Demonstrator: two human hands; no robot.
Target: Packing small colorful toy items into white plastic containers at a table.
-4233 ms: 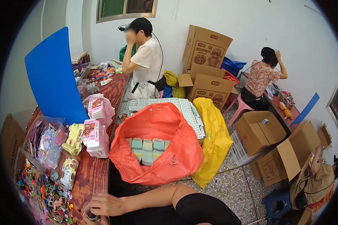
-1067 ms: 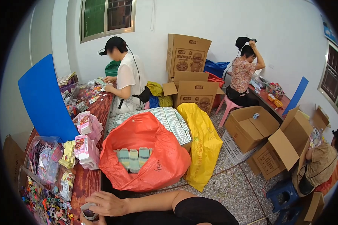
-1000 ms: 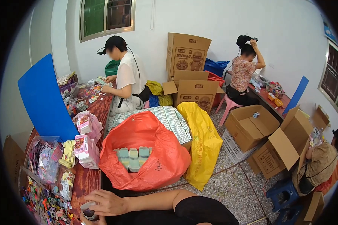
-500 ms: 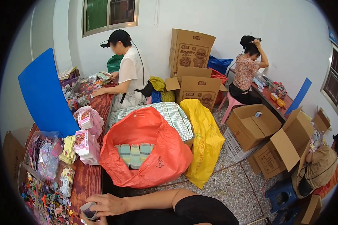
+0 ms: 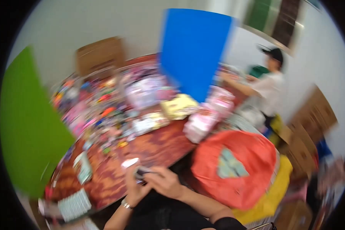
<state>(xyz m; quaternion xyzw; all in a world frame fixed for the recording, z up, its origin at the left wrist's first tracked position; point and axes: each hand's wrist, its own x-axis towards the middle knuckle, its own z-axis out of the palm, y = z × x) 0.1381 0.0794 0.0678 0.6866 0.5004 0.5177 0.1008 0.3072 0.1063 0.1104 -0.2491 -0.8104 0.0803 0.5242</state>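
My left hand (image 5: 133, 191), with a metal watch or bracelet on the wrist, is closed around a small dark grey item with a pale edge (image 5: 142, 172). The fingers of my right hand (image 5: 168, 184) pinch the same item from the right. Blur hides its exact kind. A shiny white patch (image 5: 130, 163) shows at my left fingertips; I cannot tell whether it is a separate thing. Both hands are above the near edge of the red-brown wood-grain table (image 5: 157, 147). A pale green and white packet (image 5: 82, 168) lies on the table left of them.
Small colourful pieces (image 5: 107, 128), yellow packs (image 5: 180, 106) and pink-white boxes (image 5: 203, 122) crowd the table. Green (image 5: 30, 130) and blue (image 5: 195, 50) panels stand upright. At right are a red sack (image 5: 207, 165) holding pale green bundles, a yellow sack (image 5: 274, 197) and a co-worker (image 5: 270, 82).
My view has swung left, bringing the green panel and more of the table into sight. My hands now show near the middle, still on the small grey item.
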